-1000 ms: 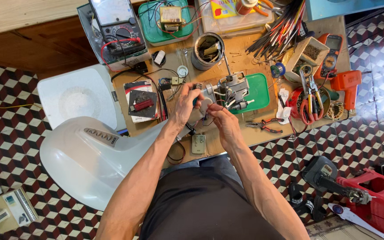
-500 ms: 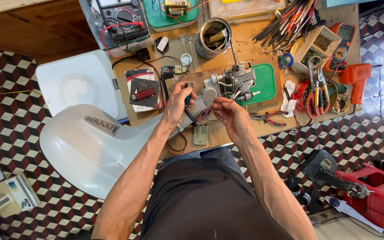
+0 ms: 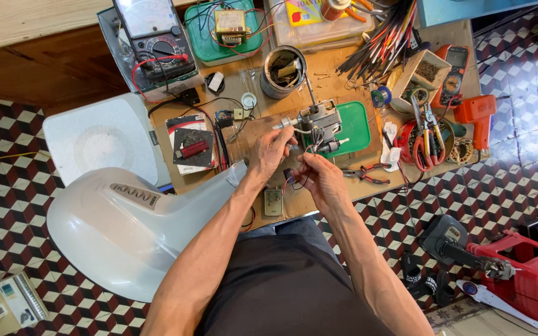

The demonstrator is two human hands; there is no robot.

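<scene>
Hands meet mid-bench, near its front edge — left hand and right hand both pinch thin wires beside a small metal motor.

I count on the bench: one analog multimeter, one orange digital multimeter, two green trays, one metal tin, one orange heat gun, one small motor assembly. My two hands: left hand, right hand.
</scene>
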